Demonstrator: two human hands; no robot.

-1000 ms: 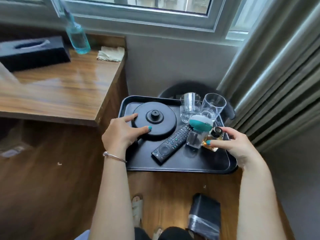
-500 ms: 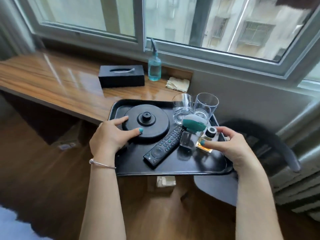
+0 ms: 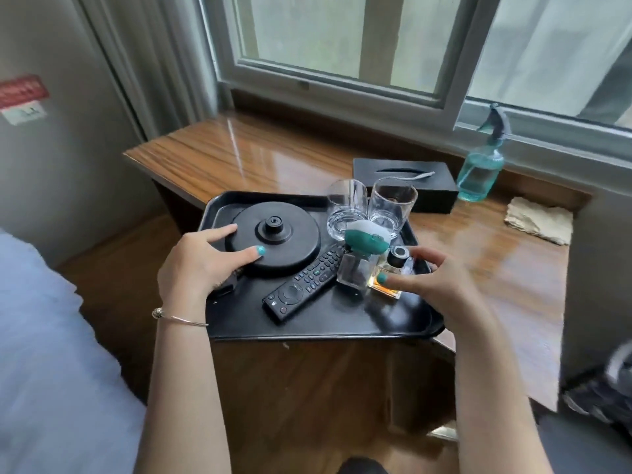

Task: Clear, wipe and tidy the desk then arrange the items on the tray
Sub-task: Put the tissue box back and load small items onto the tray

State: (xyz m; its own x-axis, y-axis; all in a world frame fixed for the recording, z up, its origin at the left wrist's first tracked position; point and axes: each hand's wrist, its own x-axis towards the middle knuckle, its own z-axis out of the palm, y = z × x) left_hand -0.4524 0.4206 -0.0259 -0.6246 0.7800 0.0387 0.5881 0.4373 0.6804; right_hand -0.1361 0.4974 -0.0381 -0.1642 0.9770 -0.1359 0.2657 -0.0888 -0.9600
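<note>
Left hand [image 3: 201, 265] gripping the tray [image 3: 342, 323] at its left edge, thumb and index finger lying on the round black kettle base [image 3: 277, 241], other fingers curling under the rim. Bracelet [image 3: 178, 318] sitting on that wrist.

Right hand [image 3: 434, 285] blurring at the tray's right side, fingers spread and loosely bent around the amber bottle [image 3: 386, 289]; thumb tip touching it. Actual grip on bottle or tray rim: cannot tell, too blurred.

Tray lying tilted over the desk's near edge, far part over the desk [image 3: 239, 155], near part overhanging the floor. Resting on the wood or being carried: cannot tell.

On the tray: kettle base sitting at left. Remote [image 3: 304, 282] lying diagonally in the middle, far end just beside the base. Clear square bottle [image 3: 355, 271] standing right of the remote, teal-and-white cap [image 3: 366, 239] on top. Amber bottle with black cap standing just right of it, touching or nearly so. Two empty glasses [image 3: 345, 206] standing side by side at the far right corner.

On the desk behind the tray: black tissue box [image 3: 410, 179] sitting just beyond the glasses. Teal spray bottle [image 3: 482, 169] standing right of the box by the window sill. Crumpled cloth [image 3: 540, 220] lying further right, apart from the tray.
</note>
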